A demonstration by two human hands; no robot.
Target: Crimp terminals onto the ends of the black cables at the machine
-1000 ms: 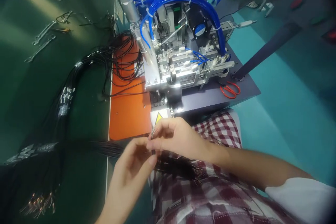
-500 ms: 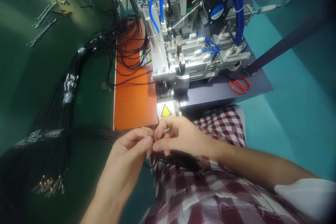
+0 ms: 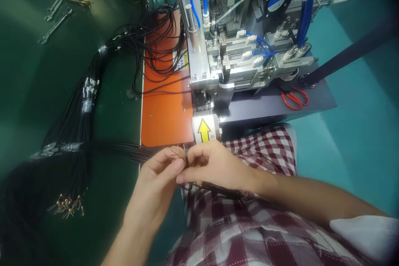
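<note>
My left hand [image 3: 157,183] and my right hand [image 3: 220,166] meet fingertip to fingertip in front of the orange plate. Between them is the end of a thin black cable [image 3: 187,160], with fine loose wires fanning out over the left fingertips. The left thumb and forefinger are pinched at those wires, and the right thumb and fingers close round the cable. Part of it is hidden behind the fingers. Below the right hand, a bunch of black cables [image 3: 222,191] with frayed ends lies across the checked apron [image 3: 249,224].
A metal machine [image 3: 243,66] with blue hoses stands ahead, beside the orange plate [image 3: 166,118]. Red-handled scissors [image 3: 295,99] lie on its dark base. Bundled black cables [image 3: 89,122] with coppery ends spread over the green table [image 3: 115,199]; wrenches [image 3: 56,25] lie farther back.
The view has shifted, so the machine sits farther right and slightly higher. The fingers have moved a little, and the black cable end now shows upright between them.
</note>
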